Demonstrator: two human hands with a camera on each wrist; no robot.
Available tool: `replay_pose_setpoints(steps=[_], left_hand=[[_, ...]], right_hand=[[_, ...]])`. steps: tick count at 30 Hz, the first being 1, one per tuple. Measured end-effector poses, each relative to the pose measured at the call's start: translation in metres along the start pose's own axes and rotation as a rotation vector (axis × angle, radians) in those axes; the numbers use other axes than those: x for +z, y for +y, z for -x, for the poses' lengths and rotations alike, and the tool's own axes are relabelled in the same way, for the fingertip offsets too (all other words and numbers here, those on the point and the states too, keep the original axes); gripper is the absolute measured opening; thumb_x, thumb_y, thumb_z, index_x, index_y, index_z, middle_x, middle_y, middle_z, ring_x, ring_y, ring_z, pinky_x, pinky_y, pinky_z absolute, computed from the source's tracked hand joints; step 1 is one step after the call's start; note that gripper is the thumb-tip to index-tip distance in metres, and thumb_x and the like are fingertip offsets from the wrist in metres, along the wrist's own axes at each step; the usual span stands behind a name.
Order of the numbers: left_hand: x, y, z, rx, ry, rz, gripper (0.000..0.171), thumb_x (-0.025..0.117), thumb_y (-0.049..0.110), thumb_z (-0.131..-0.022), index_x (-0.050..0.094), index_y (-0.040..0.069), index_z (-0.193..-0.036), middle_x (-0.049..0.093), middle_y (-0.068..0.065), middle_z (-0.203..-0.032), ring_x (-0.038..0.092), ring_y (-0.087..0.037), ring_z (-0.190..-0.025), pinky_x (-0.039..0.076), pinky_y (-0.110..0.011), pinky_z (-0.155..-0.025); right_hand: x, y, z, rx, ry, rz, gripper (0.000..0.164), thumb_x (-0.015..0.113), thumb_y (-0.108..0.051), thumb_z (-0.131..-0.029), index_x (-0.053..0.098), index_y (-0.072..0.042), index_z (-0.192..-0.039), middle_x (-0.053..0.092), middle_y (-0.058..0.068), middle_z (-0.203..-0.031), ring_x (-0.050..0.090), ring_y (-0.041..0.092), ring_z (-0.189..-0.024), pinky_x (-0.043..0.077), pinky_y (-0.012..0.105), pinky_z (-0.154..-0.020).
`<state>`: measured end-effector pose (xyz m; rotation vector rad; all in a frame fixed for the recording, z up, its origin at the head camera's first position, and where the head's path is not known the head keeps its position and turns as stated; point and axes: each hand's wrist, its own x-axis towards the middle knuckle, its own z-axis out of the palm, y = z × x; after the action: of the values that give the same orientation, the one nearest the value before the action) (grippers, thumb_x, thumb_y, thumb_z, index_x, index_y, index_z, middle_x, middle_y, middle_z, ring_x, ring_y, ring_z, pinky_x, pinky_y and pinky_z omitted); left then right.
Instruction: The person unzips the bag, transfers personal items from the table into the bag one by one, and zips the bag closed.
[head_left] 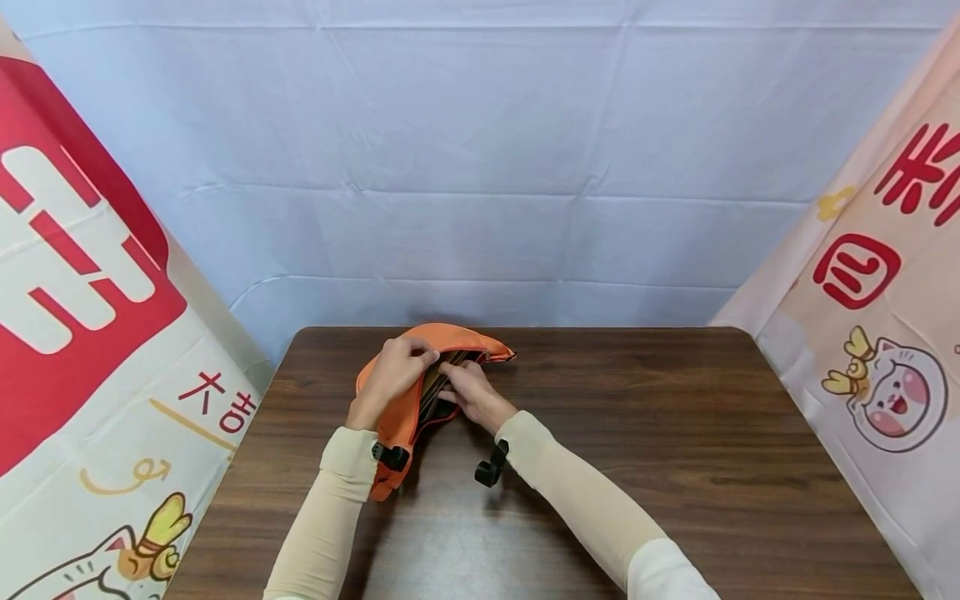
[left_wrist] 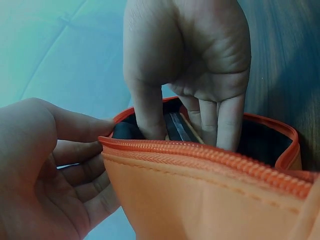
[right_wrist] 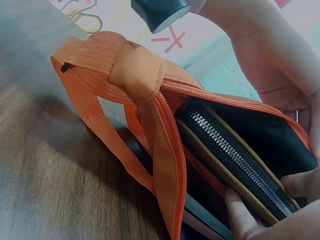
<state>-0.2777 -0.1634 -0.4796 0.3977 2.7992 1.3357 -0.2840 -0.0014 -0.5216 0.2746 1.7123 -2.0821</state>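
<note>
An orange waist bag [head_left: 448, 335] stands on the table with its zipper undone, showing a black lining. My left hand [head_left: 393, 377] pinches the bag's rim between thumb and fingers at one end of the opening. My right hand [head_left: 474, 393] reaches down into the bag. Inside it, a zipped brown wallet [right_wrist: 235, 159] with a silver-toothed zipper sits between my right thumb and fingers, which grip it from both sides. Beside the wallet, the pale edge of a flat thing [right_wrist: 204, 216] shows in the right wrist view. The lower part of the wallet is hidden in the bag.
The dark wooden table [head_left: 637, 433] stretches to the right of the bag. Behind it hangs a pale cloth backdrop [head_left: 480, 233], with printed banners at both sides. The bag's orange strap [right_wrist: 112, 145] loops onto the tabletop. Each wrist carries a small black camera [head_left: 491, 467].
</note>
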Motion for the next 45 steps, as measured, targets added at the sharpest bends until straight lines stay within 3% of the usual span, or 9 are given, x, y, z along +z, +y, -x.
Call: replay_pose_setpoints(steps=[7,13,19,23,29,33,36,45], left_hand=[[0.001,-0.001,0.0,0.027,0.003,0.001,0.028,0.059,0.025,-0.11,0.078,0.006,-0.118,0.054,-0.005,-0.07,0.043,-0.019,-0.057,0.042,-0.036,-0.065],[0.0,0.0,0.0,0.041,0.002,0.003,0.026,0.06,0.023,-0.109,0.079,0.006,-0.117,0.055,-0.005,-0.073,0.044,-0.019,-0.058,0.041,-0.036,-0.066],[0.002,-0.002,0.0,0.04,-0.008,-0.008,0.027,0.06,0.023,-0.109,0.078,0.006,-0.117,0.059,-0.006,-0.078,0.045,-0.019,-0.059,0.042,-0.036,-0.067],[0.003,-0.001,0.0,0.038,-0.015,-0.016,0.026,0.06,0.024,-0.109,0.078,0.006,-0.116,0.062,-0.007,-0.08,0.047,-0.02,-0.061,0.043,-0.037,-0.068],[0.006,-0.001,-0.001,0.042,-0.009,-0.042,0.026,0.061,0.023,-0.109,0.079,0.006,-0.117,0.071,-0.008,-0.095,0.054,-0.02,-0.07,0.046,-0.038,-0.073],[0.008,-0.001,-0.001,0.025,-0.01,-0.054,0.026,0.061,0.024,-0.109,0.079,0.008,-0.118,0.075,-0.008,-0.107,0.059,-0.02,-0.077,0.048,-0.038,-0.077],[0.009,-0.002,-0.001,0.018,-0.012,-0.059,0.026,0.061,0.024,-0.109,0.079,0.008,-0.118,0.075,-0.009,-0.107,0.059,-0.021,-0.077,0.049,-0.038,-0.076],[0.014,-0.005,-0.001,0.038,0.006,-0.069,0.022,0.064,0.022,-0.107,0.081,0.009,-0.113,0.077,-0.007,-0.106,0.062,-0.02,-0.08,0.051,-0.038,-0.077]], right_hand=[[0.002,0.002,-0.001,-0.018,-0.021,-0.008,0.052,0.051,-0.013,-0.111,0.032,0.003,-0.156,0.042,0.023,-0.154,0.062,0.031,-0.125,0.05,0.049,-0.115],[0.005,0.003,0.0,-0.027,-0.03,-0.011,0.047,0.048,-0.013,-0.112,0.036,0.001,-0.155,0.046,0.022,-0.154,0.06,0.035,-0.137,0.05,0.049,-0.115],[0.008,0.003,0.001,-0.033,-0.022,0.011,0.042,0.048,-0.011,-0.112,0.046,0.001,-0.152,0.056,0.022,-0.149,0.07,0.028,-0.124,0.054,0.047,-0.11],[0.008,0.004,0.0,-0.027,-0.008,0.012,0.048,0.05,-0.01,-0.111,0.038,0.001,-0.156,0.051,0.022,-0.152,0.073,0.022,-0.109,0.055,0.046,-0.109],[0.008,0.004,0.0,-0.021,-0.012,0.021,0.05,0.047,-0.008,-0.111,0.032,0.0,-0.159,0.043,0.022,-0.155,0.069,0.029,-0.121,0.054,0.047,-0.111],[0.008,0.004,0.0,-0.016,-0.007,0.022,0.047,0.048,-0.007,-0.111,0.038,-0.001,-0.156,0.047,0.021,-0.152,0.071,0.025,-0.113,0.054,0.047,-0.111],[0.007,0.005,-0.001,-0.011,0.002,0.027,0.048,0.049,-0.006,-0.11,0.038,-0.001,-0.156,0.05,0.02,-0.15,0.073,0.021,-0.104,0.055,0.047,-0.109],[0.005,0.01,-0.005,-0.019,0.031,0.063,0.055,0.054,-0.006,-0.106,0.037,0.003,-0.157,0.056,0.023,-0.143,0.071,0.023,-0.103,0.055,0.05,-0.107]])
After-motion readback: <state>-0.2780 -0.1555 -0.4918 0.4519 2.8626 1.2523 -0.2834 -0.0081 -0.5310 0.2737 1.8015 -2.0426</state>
